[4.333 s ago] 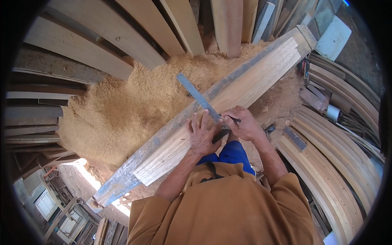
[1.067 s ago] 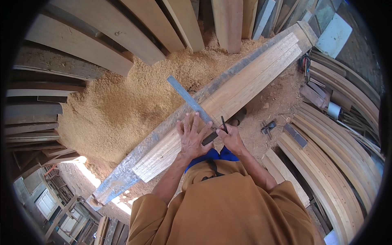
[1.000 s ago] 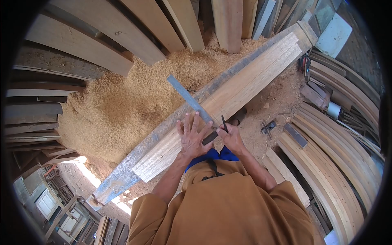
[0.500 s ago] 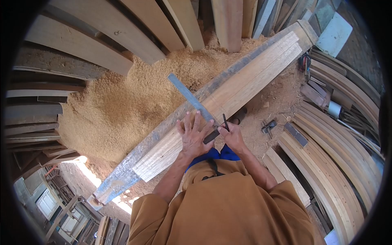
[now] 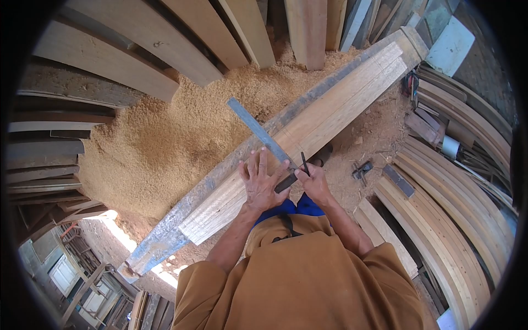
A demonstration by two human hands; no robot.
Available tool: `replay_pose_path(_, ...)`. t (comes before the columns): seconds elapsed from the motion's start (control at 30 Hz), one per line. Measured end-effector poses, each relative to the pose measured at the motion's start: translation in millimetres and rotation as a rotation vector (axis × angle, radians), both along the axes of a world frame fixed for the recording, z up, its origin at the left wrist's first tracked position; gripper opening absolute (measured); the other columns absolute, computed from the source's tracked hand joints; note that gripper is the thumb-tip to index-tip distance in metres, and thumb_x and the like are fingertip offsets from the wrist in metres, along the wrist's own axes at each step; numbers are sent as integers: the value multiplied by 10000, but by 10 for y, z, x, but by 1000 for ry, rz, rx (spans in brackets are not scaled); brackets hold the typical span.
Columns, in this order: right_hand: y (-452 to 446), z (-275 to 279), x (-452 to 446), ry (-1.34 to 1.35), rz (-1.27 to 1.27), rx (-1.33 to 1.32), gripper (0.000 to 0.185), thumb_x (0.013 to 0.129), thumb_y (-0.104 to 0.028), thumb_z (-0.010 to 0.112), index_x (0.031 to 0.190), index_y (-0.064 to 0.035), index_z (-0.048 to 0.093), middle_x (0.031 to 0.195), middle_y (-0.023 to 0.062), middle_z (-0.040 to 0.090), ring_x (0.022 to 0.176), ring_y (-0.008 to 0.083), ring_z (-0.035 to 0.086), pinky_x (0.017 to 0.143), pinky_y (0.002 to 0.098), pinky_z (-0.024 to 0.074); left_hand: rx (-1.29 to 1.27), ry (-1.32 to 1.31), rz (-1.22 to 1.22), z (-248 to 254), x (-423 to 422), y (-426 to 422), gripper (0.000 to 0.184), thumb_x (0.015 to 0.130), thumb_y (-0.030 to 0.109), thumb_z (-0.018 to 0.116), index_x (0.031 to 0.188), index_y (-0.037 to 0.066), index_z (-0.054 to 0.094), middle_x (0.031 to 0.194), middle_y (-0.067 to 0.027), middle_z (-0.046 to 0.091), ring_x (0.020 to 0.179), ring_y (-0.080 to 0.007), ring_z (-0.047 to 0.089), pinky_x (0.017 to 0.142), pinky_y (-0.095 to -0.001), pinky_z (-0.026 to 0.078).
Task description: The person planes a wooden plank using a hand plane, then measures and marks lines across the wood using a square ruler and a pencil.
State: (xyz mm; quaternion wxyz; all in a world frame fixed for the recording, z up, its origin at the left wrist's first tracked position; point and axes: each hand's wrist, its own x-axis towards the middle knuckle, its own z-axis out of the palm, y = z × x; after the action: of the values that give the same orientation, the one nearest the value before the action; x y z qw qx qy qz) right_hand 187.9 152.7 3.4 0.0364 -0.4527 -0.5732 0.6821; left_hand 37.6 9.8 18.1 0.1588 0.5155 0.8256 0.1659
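Observation:
A carpenter's square with a pale metal blade and a dark stock lies across a long wooden board. My left hand presses on the board and the square with its fingers spread, the thumb by the blade. Its palm hides part of the board. Close to the stock, my right hand is closed on a dark pencil, which stands up from the fingers. Thin pencil lines run along and across the board. Where the pencil's point touches cannot be made out.
Under the board is a long, worn bench beam. Sawdust is heaped beyond it, with planks leaning around. On the right, a hand plane sits on the ground near stacked curved boards.
My right hand and the pencil have shifted very slightly to the right. The square has moved a tiny bit; my left hand stays nearly in place.

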Motion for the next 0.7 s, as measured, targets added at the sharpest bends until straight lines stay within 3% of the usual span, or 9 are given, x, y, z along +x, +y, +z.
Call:
replay_pose_path(0.2,-15,-67,17,28,-4,-2,163,1055,-128,663,928,-26,675,802,-68,543,742,56,449,640,275,380,7,8,3,-9,-1,6,924,641,533,892,1524,443,636,1765,-273,279,1614,-515,199,1231,-750,105)
replay_pose_path(0.3,-22,-115,28,22,-2,-17,156,1058,-119,657,936,-24,676,809,-70,545,746,56,450,645,274,382,-13,19,-1,17,-6,19,852,687,569,873,1501,427,667,1746,-281,307,1623,-498,180,1273,-695,27)
replay_pose_path(0.47,11,-25,4,-8,9,-46,150,1056,-111,657,937,-22,679,810,-69,548,749,58,453,647,277,385,-17,14,-5,36,-9,23,856,687,562,872,1505,425,663,1744,-288,308,1618,-505,184,1273,-695,28)
replay_pose_path(0.57,17,-26,-1,-6,-7,-65,167,1025,-135,689,937,7,694,781,-5,592,737,81,519,649,299,447,-3,9,-1,23,-8,19,854,686,548,875,1504,418,666,1745,-276,317,1617,-508,185,1274,-696,28)
replay_pose_path(0.7,38,25,-18,-20,27,-8,209,1034,-177,675,956,16,703,766,17,594,732,128,542,666,345,471,26,15,-15,-15,-2,9,908,673,511,875,1540,415,624,1751,-215,342,1620,-512,176,1251,-741,68)
